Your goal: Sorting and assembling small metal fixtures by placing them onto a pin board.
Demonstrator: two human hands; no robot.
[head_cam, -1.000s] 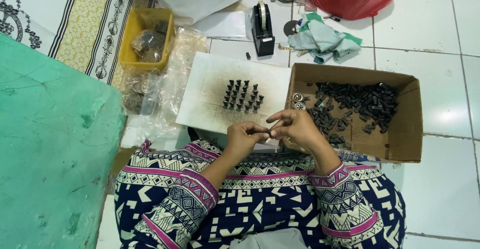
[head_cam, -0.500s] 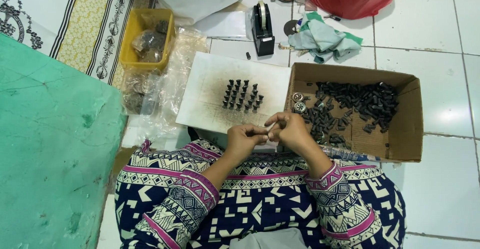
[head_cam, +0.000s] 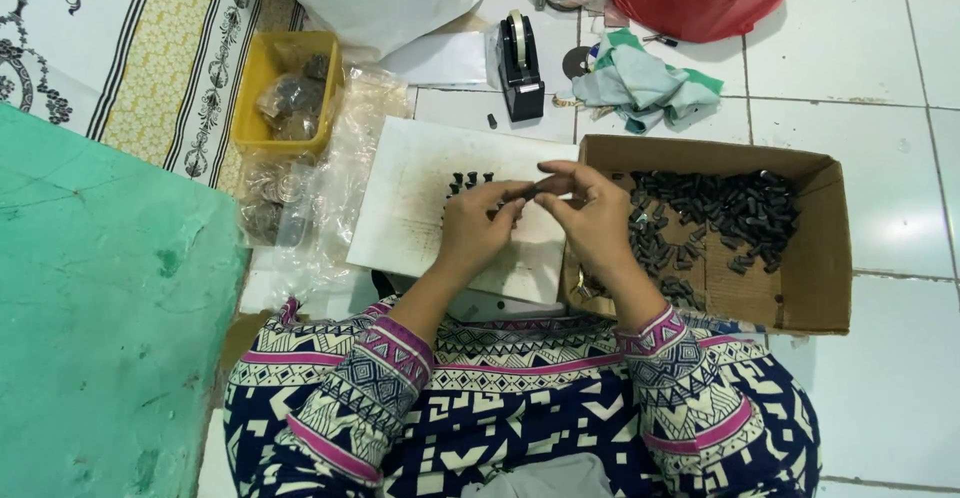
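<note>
We work seated on the white tiled floor (head_cam: pixel 880 68), both hands raised over the stained white rectangular board (head_cam: pixel 420 198) that lies in front of our knees. The left hand (head_cam: pixel 478 226) and the right hand (head_cam: pixel 592 210) meet fingertip to fingertip above the board's right half, and between them they pinch a small dark cylindrical part (head_cam: pixel 528 192); the fingers are curled in, not spread. We cannot tell whether it is one piece or two being joined.

Beneath the hands, near the board's far edge, a cluster of upright dark parts (head_cam: pixel 470 182) stands in rows, partly hidden by the left hand. Just beside the board's right edge sits an open brown cardboard box (head_cam: pixel 825 248) holding a loose heap of small black cylindrical parts (head_cam: pixel 720 213), piled toward its far side.

For a clean result, in our judgement:
1. Keep both wrists low and steady, close over the board.
2. Hold the part near its ends so that its middle stays visible.
3. Keep the hands clear of the standing rows, which would tip easily.
</note>
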